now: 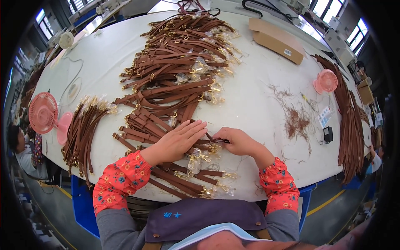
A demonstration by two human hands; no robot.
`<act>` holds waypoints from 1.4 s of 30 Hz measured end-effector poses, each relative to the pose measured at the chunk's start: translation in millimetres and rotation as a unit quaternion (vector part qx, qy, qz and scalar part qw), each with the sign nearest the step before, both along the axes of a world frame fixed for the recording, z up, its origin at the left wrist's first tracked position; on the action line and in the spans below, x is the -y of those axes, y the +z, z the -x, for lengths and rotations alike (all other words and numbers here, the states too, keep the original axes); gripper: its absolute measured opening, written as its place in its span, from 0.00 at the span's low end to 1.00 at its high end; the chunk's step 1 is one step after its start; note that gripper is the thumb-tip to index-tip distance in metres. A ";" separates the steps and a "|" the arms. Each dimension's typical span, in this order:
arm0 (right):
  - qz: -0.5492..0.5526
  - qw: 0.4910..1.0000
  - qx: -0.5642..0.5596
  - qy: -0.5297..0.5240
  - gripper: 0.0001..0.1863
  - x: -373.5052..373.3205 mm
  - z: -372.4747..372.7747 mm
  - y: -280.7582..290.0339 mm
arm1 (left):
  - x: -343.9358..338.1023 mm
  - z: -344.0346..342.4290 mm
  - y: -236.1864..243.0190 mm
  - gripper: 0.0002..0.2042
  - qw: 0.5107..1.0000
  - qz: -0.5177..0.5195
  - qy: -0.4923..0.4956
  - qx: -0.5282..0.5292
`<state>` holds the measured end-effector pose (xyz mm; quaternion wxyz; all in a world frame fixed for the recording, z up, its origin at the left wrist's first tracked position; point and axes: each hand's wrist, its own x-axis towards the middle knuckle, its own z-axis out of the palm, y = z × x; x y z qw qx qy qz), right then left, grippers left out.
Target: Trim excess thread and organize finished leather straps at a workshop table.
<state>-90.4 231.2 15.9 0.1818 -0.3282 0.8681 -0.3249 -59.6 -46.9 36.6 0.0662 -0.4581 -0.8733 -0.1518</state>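
Brown leather straps (166,100) with gold-coloured buckles and snap hooks lie in a long overlapping row down the middle of the table. My left hand (181,139) rests flat over the near straps, its fingers stretched out and side by side. Just to its right, my right hand (237,141) is closed around a small dark tool (223,140), which looks like thread snips. The tool's tip points left toward a strap end near my left fingertips. Below the hands, gold snap hooks (198,159) in clear plastic wrap hang off the strap ends.
A strap bundle (85,137) and a pink fan (43,112) are at left. On the right lie thread scraps (296,121), a small black box (328,134), another pink fan (326,81) and long brown strips (348,125). A cardboard box (277,41) sits far right. Other people sit beyond both sides.
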 end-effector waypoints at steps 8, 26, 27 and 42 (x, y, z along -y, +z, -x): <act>0.132 0.975 0.168 0.060 0.16 4.7 1.9 13.6 | -4.8 8.8 3.3 0.27 0.984 0.129 -0.020 0.126; 0.155 0.975 0.097 -0.124 0.12 26.8 37.9 -10.8 | 9.3 8.5 14.2 0.17 0.986 0.137 -0.018 0.095; 0.145 0.984 -0.008 -0.104 0.13 32.6 44.0 -12.5 | 13.8 9.5 19.0 0.15 0.986 0.102 -0.021 0.128; -0.117 0.944 -0.260 -0.169 0.37 91.5 120.3 17.4 | 152.1 45.7 110.6 0.07 0.674 -0.690 0.127 0.231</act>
